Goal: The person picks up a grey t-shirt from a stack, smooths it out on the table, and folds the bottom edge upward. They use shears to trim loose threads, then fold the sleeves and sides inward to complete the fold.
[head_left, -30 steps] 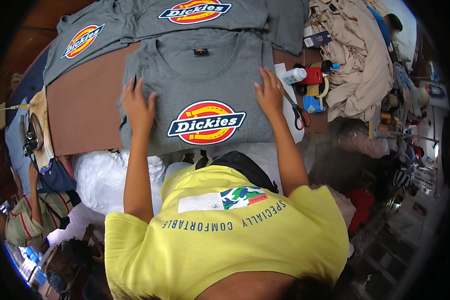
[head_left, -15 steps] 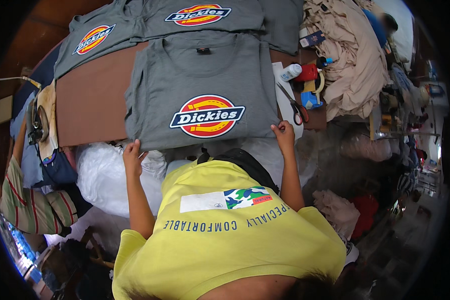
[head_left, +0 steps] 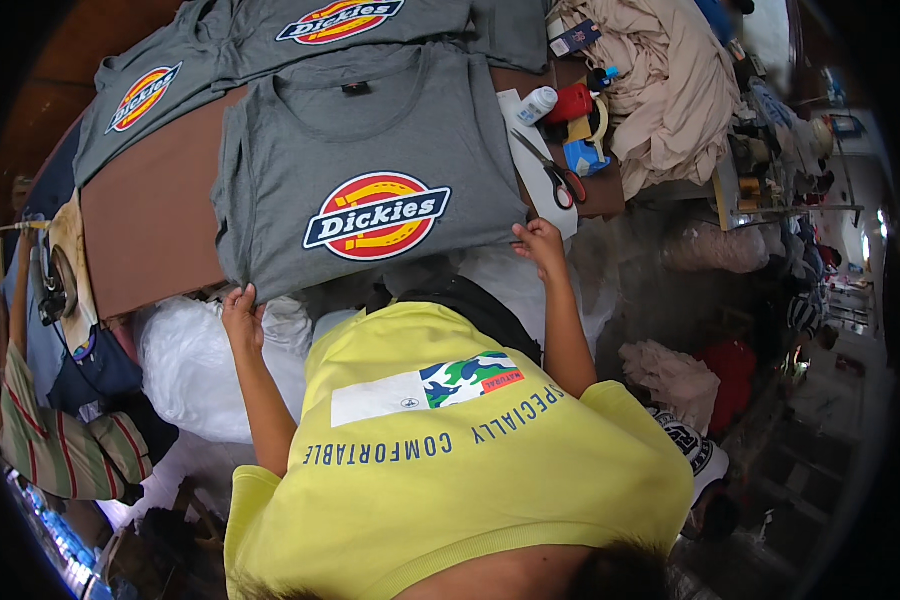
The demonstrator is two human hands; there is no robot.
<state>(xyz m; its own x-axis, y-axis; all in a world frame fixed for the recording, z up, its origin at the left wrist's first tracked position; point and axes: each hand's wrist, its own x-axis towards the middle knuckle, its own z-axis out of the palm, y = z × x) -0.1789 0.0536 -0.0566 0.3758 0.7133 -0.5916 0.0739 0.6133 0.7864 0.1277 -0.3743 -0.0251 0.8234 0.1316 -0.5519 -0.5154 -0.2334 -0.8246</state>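
A folded grey T-shirt (head_left: pixel 370 125) lies on the brown tabletop, its round neckline away from me and a red, yellow and navy printed emblem near the edge closest to me. That edge hangs slightly over the table's front. My left hand (head_left: pixel 242 320) pinches the near left corner between thumb and fingers. At the near right corner, my right hand (head_left: pixel 540 250) pinches the cloth the same way. Both forearms reach up from my yellow top.
More grey shirts (head_left: pixel 200 90) lie along the far side of the brown table (head_left: pixel 140 230). Right of the shirt are scissors (head_left: pixel 555 175), a white bottle (head_left: pixel 537 105), a tape dispenser (head_left: pixel 587 155) and a beige cloth heap (head_left: pixel 660 90). An iron (head_left: pixel 60 285) stands left, near another person (head_left: pixel 65 430).
The whole view has shifted, so table and shirt appear farther left and a little higher. Both hands keep their pinch on the shirt's near corners.
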